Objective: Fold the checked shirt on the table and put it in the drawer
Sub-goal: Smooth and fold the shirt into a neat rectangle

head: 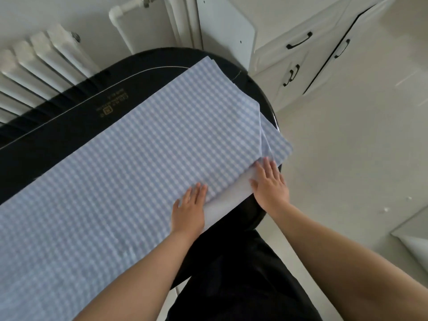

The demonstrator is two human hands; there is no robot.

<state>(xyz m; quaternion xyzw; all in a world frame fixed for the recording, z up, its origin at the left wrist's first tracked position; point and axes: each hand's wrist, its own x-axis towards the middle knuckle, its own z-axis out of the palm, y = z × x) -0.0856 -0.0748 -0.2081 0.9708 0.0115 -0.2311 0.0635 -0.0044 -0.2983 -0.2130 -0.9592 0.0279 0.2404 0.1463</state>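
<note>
A blue-and-white checked shirt lies spread in a long band across the dark oval table, running from the far right rim to the near left. Part of it hangs over the right rim. My left hand rests flat, fingers together, on the shirt's near edge. My right hand presses flat on a pale folded flap at that same edge, close to the table's rim. Neither hand grips the cloth. White drawers with black handles stand at the upper right.
A white radiator runs along the wall behind the table at the left. The white cabinet stands to the right on a pale floor. My dark trousers show below the table's near rim. A pale object lies at the right edge of the floor.
</note>
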